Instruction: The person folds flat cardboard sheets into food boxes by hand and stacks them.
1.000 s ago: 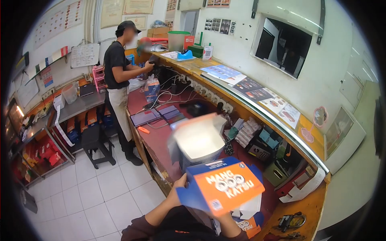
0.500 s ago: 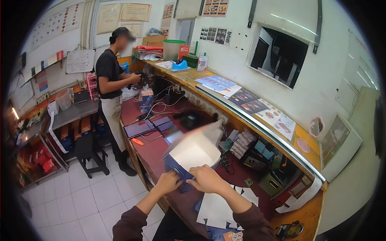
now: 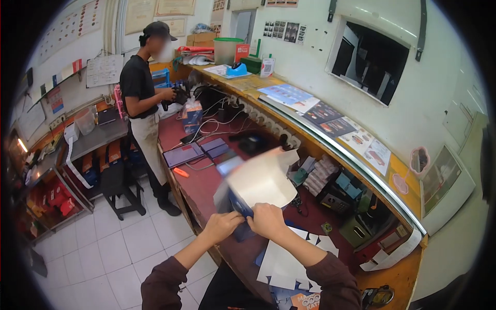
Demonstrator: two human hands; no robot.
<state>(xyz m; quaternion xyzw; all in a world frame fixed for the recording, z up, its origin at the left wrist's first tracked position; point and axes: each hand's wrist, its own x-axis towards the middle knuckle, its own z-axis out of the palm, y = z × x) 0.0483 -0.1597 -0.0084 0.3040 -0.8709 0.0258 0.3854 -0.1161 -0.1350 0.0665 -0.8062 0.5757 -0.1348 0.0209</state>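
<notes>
A cardboard box (image 3: pixel 261 181), white inside and dark blue outside, stands tilted with its open top facing me; its raised flap is blurred. My left hand (image 3: pixel 225 227) is closed on the lower left of the box's near side, fingers pinching the folded board. Beside it my right hand (image 3: pixel 267 217) grips the near rim, thumb on the blue outer face and fingers curled over the edge. Under my right forearm lie flat white box blanks (image 3: pixel 284 261) with cut notches. A blue printed blank with an orange patch (image 3: pixel 306 300) lies nearest me.
Tablets (image 3: pixel 183 155) and an orange marker (image 3: pixel 181 172) lie on the red desk (image 3: pixel 206 194), among cables. A co-worker (image 3: pixel 139 88) stands at its far left end, holding a dark object. Along the right runs a raised wooden counter (image 3: pixel 400 168); a padlock (image 3: pixel 380 296) lies near right.
The view has turned slightly left, so the surroundings sit further right. The box and both hands are a little higher in view, with both hands still holding its near side.
</notes>
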